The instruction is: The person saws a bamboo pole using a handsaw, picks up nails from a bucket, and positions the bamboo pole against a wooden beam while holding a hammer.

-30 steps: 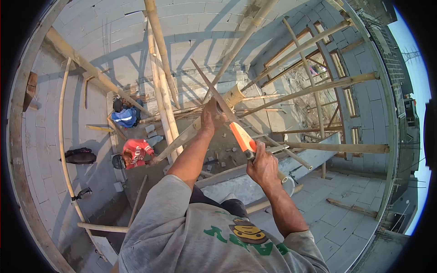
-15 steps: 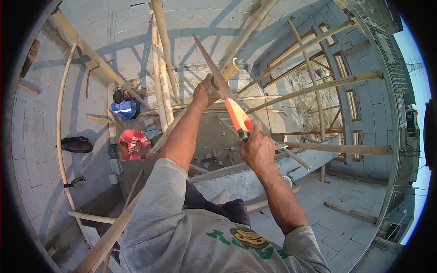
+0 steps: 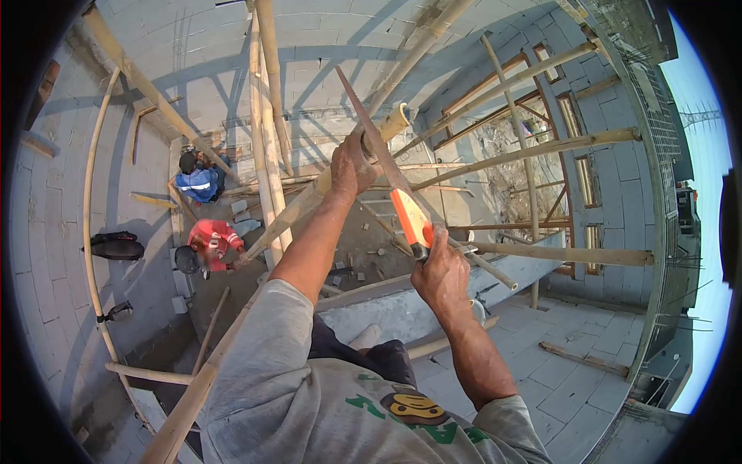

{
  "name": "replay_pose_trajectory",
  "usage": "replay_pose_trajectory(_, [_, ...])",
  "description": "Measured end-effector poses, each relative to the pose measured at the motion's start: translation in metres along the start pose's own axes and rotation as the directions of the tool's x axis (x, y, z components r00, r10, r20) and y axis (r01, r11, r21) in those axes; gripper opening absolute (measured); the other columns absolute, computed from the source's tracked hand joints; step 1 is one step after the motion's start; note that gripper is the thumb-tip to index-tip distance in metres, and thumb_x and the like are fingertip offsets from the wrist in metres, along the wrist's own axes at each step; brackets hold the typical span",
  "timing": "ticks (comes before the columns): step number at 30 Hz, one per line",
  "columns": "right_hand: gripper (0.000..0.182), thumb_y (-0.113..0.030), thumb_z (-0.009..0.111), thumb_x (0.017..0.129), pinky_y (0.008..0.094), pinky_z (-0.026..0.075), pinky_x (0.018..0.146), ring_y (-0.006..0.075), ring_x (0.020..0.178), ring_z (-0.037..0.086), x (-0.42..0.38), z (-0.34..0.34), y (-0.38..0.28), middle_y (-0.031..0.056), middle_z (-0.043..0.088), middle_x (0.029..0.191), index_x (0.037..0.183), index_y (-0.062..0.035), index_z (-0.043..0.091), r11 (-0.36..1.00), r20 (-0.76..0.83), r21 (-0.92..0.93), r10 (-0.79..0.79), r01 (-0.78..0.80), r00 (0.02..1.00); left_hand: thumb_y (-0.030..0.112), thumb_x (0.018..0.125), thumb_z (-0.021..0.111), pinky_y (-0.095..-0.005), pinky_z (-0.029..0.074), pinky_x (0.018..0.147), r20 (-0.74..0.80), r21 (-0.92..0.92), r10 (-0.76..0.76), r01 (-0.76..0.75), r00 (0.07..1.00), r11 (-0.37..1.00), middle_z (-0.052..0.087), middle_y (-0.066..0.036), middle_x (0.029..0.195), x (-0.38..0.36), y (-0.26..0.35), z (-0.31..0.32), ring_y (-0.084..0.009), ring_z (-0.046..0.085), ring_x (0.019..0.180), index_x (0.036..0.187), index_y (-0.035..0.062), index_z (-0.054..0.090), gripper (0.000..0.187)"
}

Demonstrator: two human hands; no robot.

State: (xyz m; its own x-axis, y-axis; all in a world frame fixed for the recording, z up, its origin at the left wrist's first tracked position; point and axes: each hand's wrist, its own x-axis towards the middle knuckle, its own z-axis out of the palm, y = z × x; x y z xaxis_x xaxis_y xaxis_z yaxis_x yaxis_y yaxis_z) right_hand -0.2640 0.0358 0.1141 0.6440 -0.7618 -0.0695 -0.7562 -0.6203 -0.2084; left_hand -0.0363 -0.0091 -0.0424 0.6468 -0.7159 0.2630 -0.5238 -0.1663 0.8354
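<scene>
My right hand [image 3: 442, 271] is wrapped round the orange and black handle of a hand saw [image 3: 410, 216]. The saw's long blade points up and to the left, crossing a bamboo pole [image 3: 396, 121] close to its upper end. Just left of the blade, my left hand [image 3: 352, 162] grips that pole. The pole slants down to the left, towards a person in red below. Whether the teeth have cut into the bamboo cannot be made out.
Below at the left are a person in a red shirt [image 3: 212, 241] and a person in blue [image 3: 199, 184]. Bamboo poles [image 3: 572, 253] cross on both sides. A grey concrete beam [image 3: 386, 308] runs beneath me. A black bag [image 3: 116, 246] is by the left wall.
The view has shifted slightly. The bamboo's end now shows farther up and right past my left hand, and the person in red has the head more to the left.
</scene>
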Motion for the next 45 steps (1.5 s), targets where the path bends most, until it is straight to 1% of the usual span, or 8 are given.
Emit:
replay_pose_trajectory(7, [0.071,-0.001,0.060,0.071,0.0516,0.051,0.069,0.0440,0.074,0.065,0.009,0.014,-0.010,0.0255,0.065,0.090,0.136,-0.0007,0.032,0.996,0.019,0.083,-0.042,0.040,0.999,0.034,0.067,0.083,-0.0439,0.050,0.079,-0.024,0.023,-0.111,0.111,0.994,0.994,0.066,-0.017,0.093,0.007,-0.005,0.011,-0.0340,0.065,0.091,0.102,0.0013,0.053,0.056])
replay_pose_trajectory(10, [0.070,-0.007,0.061,0.071,0.0501,0.051,0.064,0.0413,0.067,0.065,0.028,-0.001,-0.021,0.0238,0.065,0.073,0.134,0.0038,0.033,0.999,0.097,-0.035,0.010,-0.007,0.995,0.034,0.069,0.080,-0.0453,0.050,0.081,0.029,-0.020,-0.122,0.123,0.992,0.992,0.066,-0.020,0.094,0.017,-0.003,0.004,-0.0378,0.064,0.092,0.102,0.0003,0.057,0.053])
replay_pose_trajectory(15, [0.053,-0.006,0.062,0.070,0.0499,0.051,0.063,0.0414,0.063,0.065,0.018,-0.002,-0.014,0.0236,0.063,0.068,0.117,0.0019,0.039,0.999,-0.045,-0.035,-0.028,0.027,0.999,0.044,0.068,0.079,-0.0434,0.051,0.083,0.167,-0.052,-0.087,0.097,0.982,0.994,0.067,-0.022,0.098,0.015,0.015,-0.017,-0.0374,0.065,0.094,0.104,-0.0011,0.058,0.062])
replay_pose_trajectory(20, [0.047,-0.009,0.062,0.072,0.0502,0.051,0.064,0.0418,0.067,0.066,0.019,-0.002,-0.030,0.0247,0.064,0.071,0.113,0.0056,0.043,0.999,0.012,-0.045,0.028,-0.027,1.000,0.037,0.077,0.073,-0.0435,0.050,0.082,0.135,0.023,-0.136,0.134,0.981,0.991,0.067,-0.023,0.098,0.016,0.007,-0.009,-0.0374,0.065,0.095,0.109,0.0016,0.053,0.052])
replay_pose_trajectory(26, [0.039,-0.009,0.059,0.074,0.0512,0.052,0.064,0.0428,0.069,0.066,0.075,0.004,-0.046,0.0252,0.064,0.070,0.109,0.0041,0.046,0.993,-0.013,-0.117,-0.005,0.004,1.000,0.036,0.074,0.075,-0.0433,0.051,0.079,0.021,-0.048,-0.081,0.082,0.996,0.995,0.067,-0.019,0.097,0.016,-0.005,0.008,-0.0371,0.065,0.093,0.104,0.0039,0.052,0.050])
replay_pose_trajectory(32, [0.040,-0.006,0.061,0.074,0.0515,0.051,0.063,0.0429,0.068,0.065,-0.041,-0.002,0.005,0.0248,0.063,0.068,0.110,0.0018,0.045,0.996,-0.070,-0.076,0.030,-0.035,0.997,0.034,0.068,0.080,-0.0411,0.051,0.084,0.246,-0.001,-0.082,0.085,0.966,0.996,0.067,-0.018,0.099,0.017,0.013,-0.017,-0.0347,0.065,0.097,0.107,0.0042,0.053,0.056])
replay_pose_trajectory(39, [0.041,-0.006,0.061,0.073,0.0519,0.051,0.063,0.0444,0.067,0.064,0.028,0.005,-0.020,0.0241,0.063,0.068,0.110,0.0027,0.045,0.988,-0.006,-0.124,0.091,-0.091,0.996,0.041,0.067,0.080,-0.0395,0.050,0.085,0.211,-0.033,-0.099,0.109,0.972,0.994,0.068,-0.018,0.098,0.026,-0.010,0.006,-0.0318,0.066,0.095,0.109,0.0033,0.056,0.061])
replay_pose_trajectory(45, [0.040,-0.005,0.063,0.072,0.0505,0.052,0.063,0.0441,0.067,0.064,-0.040,-0.006,0.007,0.0239,0.063,0.068,0.107,0.0027,0.044,1.000,-0.102,0.004,-0.017,0.018,0.995,0.040,0.068,0.079,-0.0386,0.050,0.084,0.219,0.031,-0.071,0.066,0.973,0.997,0.068,-0.016,0.099,0.026,-0.016,0.015,-0.0291,0.066,0.095,0.108,0.0021,0.056,0.060])
